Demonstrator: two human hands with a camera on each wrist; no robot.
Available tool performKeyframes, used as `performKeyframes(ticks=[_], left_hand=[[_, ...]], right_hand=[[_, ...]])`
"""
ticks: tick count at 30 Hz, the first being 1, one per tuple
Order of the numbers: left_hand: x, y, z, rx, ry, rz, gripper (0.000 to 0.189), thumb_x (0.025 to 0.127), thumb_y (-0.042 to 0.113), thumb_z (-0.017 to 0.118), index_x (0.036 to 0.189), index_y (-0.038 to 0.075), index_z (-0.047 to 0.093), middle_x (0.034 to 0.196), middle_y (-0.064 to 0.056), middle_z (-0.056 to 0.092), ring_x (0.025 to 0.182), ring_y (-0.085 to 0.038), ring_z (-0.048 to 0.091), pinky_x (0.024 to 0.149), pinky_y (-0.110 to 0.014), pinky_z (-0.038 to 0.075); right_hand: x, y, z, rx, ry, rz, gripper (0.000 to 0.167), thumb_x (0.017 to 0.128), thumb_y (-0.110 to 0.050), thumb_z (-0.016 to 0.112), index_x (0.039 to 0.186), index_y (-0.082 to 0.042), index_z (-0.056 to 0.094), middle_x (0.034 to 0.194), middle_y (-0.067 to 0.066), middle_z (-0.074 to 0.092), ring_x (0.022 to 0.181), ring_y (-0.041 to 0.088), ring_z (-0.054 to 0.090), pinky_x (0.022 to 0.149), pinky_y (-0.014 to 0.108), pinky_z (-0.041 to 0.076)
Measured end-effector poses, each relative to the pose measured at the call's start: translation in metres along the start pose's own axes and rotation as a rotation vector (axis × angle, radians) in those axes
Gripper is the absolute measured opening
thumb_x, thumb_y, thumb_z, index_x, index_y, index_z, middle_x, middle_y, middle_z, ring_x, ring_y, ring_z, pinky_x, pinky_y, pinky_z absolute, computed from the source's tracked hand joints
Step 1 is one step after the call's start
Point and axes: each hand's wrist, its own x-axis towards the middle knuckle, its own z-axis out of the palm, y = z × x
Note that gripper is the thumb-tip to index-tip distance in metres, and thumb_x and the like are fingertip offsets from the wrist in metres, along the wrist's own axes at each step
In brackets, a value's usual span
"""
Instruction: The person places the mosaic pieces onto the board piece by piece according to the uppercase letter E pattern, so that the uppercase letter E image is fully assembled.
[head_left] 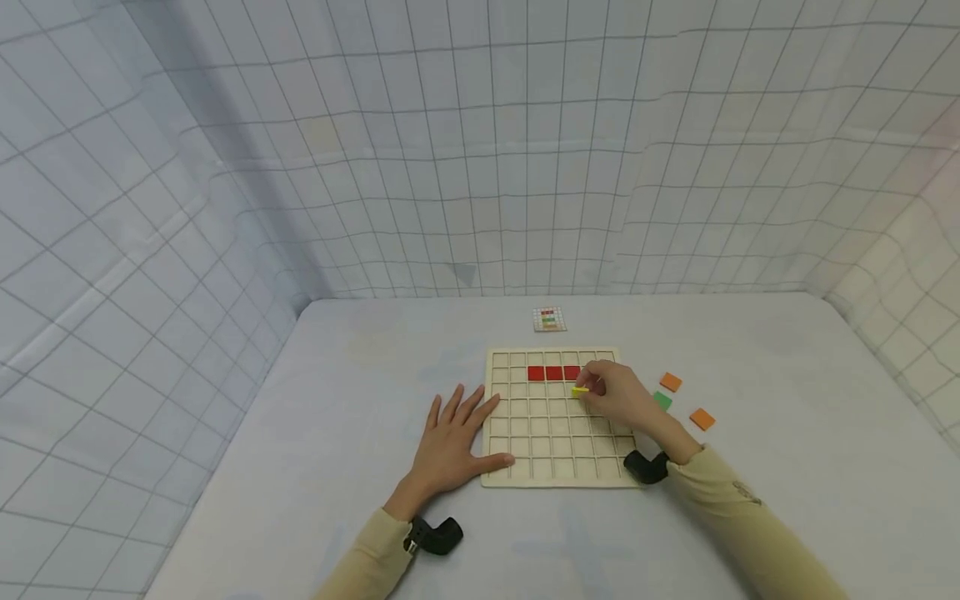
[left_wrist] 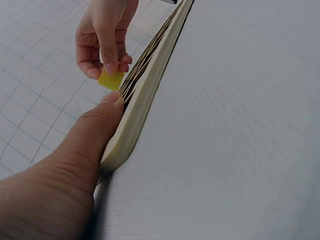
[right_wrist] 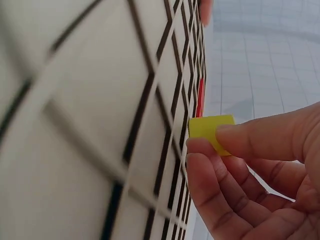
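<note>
A pale grid board lies flat on the table, with several red square tiles in a row near its far edge. My right hand pinches a yellow tile between thumb and fingers, close over the cells just below the right end of the red row. In the right wrist view the tile's edge is right at the board's surface. My left hand rests spread at the board's left edge, its thumb and a fingertip over the rim.
To the right of the board lie two orange tiles and a green tile, partly hidden by the right hand. A small card with a coloured grid pattern lies beyond the board. White grid-patterned cloth surrounds the table.
</note>
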Motion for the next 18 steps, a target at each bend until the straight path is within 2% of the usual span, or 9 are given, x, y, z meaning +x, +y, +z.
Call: performKeyframes(ticks=[4, 8, 18], left_hand=[[0.0, 0.0, 0.001, 0.006, -0.006, -0.009, 0.091, 0.078, 0.076, 0.051, 0.151, 0.027, 0.028, 0.155, 0.0, 0.023, 0.143, -0.028, 0.008, 0.111, -0.052, 0.001], [0.0, 0.0, 0.001, 0.004, -0.01, -0.012, 0.092, 0.078, 0.076, 0.052, 0.151, 0.026, 0.028, 0.155, -0.001, 0.023, 0.143, -0.028, 0.008, 0.111, -0.053, 0.001], [0.0, 0.001, 0.0, -0.022, 0.005, -0.003, 0.091, 0.078, 0.077, 0.049, 0.15, 0.024, 0.032, 0.154, -0.002, 0.025, 0.142, -0.03, 0.009, 0.11, -0.054, 0.001]], right_hand=[[0.01, -0.007, 0.01, 0.028, -0.032, -0.03, 0.01, 0.083, 0.004, 0.064, 0.089, -0.004, 0.066, 0.083, 0.002, 0.059, 0.069, 0.012, 0.052, 0.062, 0.029, 0.046], [0.02, -0.015, 0.018, 0.035, -0.054, -0.042, 0.009, 0.084, 0.003, 0.062, 0.089, -0.004, 0.066, 0.081, 0.001, 0.06, 0.069, 0.012, 0.052, 0.063, 0.029, 0.046], [0.038, -0.027, 0.027, -0.014, -0.086, 0.049, 0.006, 0.086, -0.001, 0.066, 0.088, -0.006, 0.068, 0.078, -0.003, 0.06, 0.071, 0.013, 0.054, 0.066, 0.029, 0.047]])
